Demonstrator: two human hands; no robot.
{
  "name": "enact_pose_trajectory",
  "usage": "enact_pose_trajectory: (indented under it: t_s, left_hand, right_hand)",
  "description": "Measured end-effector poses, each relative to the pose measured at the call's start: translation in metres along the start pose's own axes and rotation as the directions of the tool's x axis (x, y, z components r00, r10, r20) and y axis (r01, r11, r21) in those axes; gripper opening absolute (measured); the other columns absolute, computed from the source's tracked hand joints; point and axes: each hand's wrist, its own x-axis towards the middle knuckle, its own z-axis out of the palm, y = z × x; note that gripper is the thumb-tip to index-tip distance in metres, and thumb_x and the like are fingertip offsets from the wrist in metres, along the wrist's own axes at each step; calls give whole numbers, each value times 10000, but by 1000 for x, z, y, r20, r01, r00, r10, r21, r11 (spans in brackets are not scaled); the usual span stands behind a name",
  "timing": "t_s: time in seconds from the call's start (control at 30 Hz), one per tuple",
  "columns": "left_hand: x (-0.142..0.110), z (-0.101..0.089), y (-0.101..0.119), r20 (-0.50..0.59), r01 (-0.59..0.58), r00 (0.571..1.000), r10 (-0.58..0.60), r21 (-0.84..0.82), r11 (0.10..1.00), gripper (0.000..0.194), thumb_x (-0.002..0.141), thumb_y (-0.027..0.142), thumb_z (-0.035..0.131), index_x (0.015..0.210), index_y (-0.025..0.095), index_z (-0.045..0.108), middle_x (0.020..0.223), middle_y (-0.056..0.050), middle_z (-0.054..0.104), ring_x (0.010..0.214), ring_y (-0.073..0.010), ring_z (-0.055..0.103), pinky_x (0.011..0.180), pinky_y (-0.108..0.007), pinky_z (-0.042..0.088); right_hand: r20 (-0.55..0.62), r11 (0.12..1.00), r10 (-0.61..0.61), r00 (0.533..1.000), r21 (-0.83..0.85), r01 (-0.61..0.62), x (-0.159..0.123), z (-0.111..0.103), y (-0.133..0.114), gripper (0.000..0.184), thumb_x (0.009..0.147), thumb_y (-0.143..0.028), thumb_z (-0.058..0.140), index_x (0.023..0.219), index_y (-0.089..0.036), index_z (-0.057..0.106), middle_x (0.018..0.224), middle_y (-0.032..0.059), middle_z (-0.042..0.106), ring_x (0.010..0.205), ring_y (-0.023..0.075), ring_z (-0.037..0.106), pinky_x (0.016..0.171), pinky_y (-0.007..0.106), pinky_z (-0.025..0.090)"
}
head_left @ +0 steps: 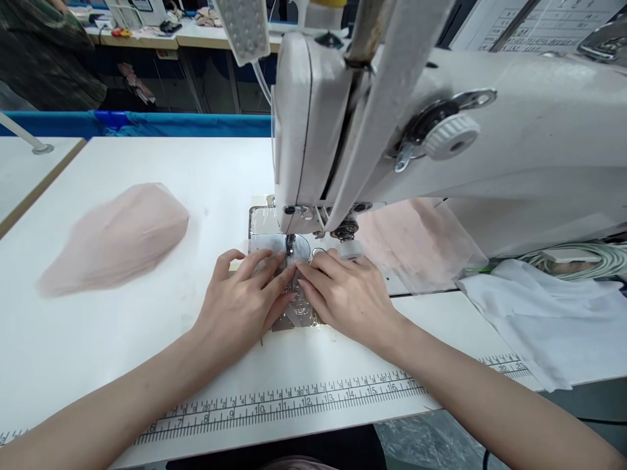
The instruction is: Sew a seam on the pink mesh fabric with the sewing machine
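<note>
Both hands work close to the presser foot (290, 245) of a white sewing machine (313, 130). My left hand (247, 290) lies left of the foot, fingers bent and fingertips down at the needle plate. From the right, my right hand (345, 290) meets it, thumb and forefinger drawn together just in front of the foot. Whatever the fingertips pinch is small and hidden by them. Below the hands shows the shiny, film-covered plate (281, 321). A sheer pink fabric piece (120, 238) lies flat, left of my left hand.
More sheer pink fabric (416, 241) lies under the machine arm. White cloth (543, 320) and a coil of pale cord (582, 258) sit at right. A printed ruler (294, 401) runs along the table's front edge. A person in dark clothing (46, 55) is beyond the blue-edged table.
</note>
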Motion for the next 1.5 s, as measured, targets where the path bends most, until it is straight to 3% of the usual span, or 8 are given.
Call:
enact_pose_trajectory:
  t_s: [0.57, 0.73, 0.8, 0.93, 1.03, 1.2, 1.33, 1.5]
  left_hand:
    - [0, -4, -2, 2, 0, 1000, 0, -75, 997, 299, 966, 282, 451, 1206, 155, 578, 1205, -88, 650, 1163, -252, 544, 1001, -459, 357]
    - [-8, -29, 10, 250, 2, 966, 67, -269, 963, 261, 828, 379, 589, 932, 140, 585, 948, -93, 617, 843, -242, 552, 678, -367, 496]
    - [-11, -32, 13, 318, 6, 946, 69, -228, 974, 144, 787, 254, 586, 876, 144, 565, 886, -84, 590, 831, -253, 531, 675, -382, 493]
    - [-10, -20, 11, 187, -57, 980, 67, -60, 997, 197, 789, -8, 408, 756, 150, 522, 704, -46, 543, 664, -195, 495, 582, -315, 449]
    - [-4, -11, 4, 151, 35, 988, -15, -125, 992, 268, 826, -15, 339, 702, 175, 481, 609, -7, 499, 565, -153, 459, 488, -244, 365]
    - [8, -16, -6, 362, 321, 916, -176, -395, 861, 237, 915, 159, 347, 1007, 177, 564, 785, -3, 634, 612, -128, 557, 556, -236, 413]
    - [15, -19, -11, 401, 271, 911, -97, -403, 874, 407, 939, 490, 404, 1128, 206, 624, 789, -17, 615, 625, -132, 563, 548, -240, 406]
    - [18, -14, -21, 359, 185, 933, -32, -400, 898, 349, 941, 371, 427, 778, 182, 671, 659, 4, 520, 515, -90, 443, 478, -232, 336]
  right_hand:
    - [-66, 998, -53, 996, 42, 56, 1, -2, 8, 213, 906, -162, 482, 974, -134, 682, 860, 34, 685, 742, 158, 564, 652, 312, 317]
    - [31, 935, -262, 965, 255, 246, 0, -12, 17, 206, 804, -95, 479, 900, -140, 656, 1032, 43, 668, 925, 184, 573, 693, 298, 370]
    - [74, 920, -278, 958, 305, 244, 1, -15, 18, 204, 788, -129, 496, 918, -136, 652, 1010, 54, 664, 942, 199, 568, 714, 305, 386]
    - [99, 913, -288, 952, 330, 242, 1, -17, 17, 248, 810, -298, 570, 968, -122, 645, 1027, 86, 651, 950, 230, 564, 767, 343, 404]
    - [62, 916, -276, 959, 318, 243, 1, -14, 16, 305, 850, -402, 588, 960, -124, 651, 1015, 89, 660, 938, 231, 571, 777, 347, 408]
    - [-56, 931, -191, 980, 307, 199, 0, -4, 16, 216, 918, -111, 469, 860, -177, 666, 880, 12, 705, 837, 158, 602, 721, 289, 396]
    - [-201, 925, -73, 977, 354, 142, 1, 0, 18, 157, 931, -158, 517, 907, -174, 671, 890, -4, 726, 798, 136, 619, 688, 274, 396]
    - [-263, 931, -5, 965, 350, 100, 2, 1, 17, 164, 941, -186, 529, 891, -178, 685, 794, -25, 733, 712, 112, 626, 637, 260, 384]
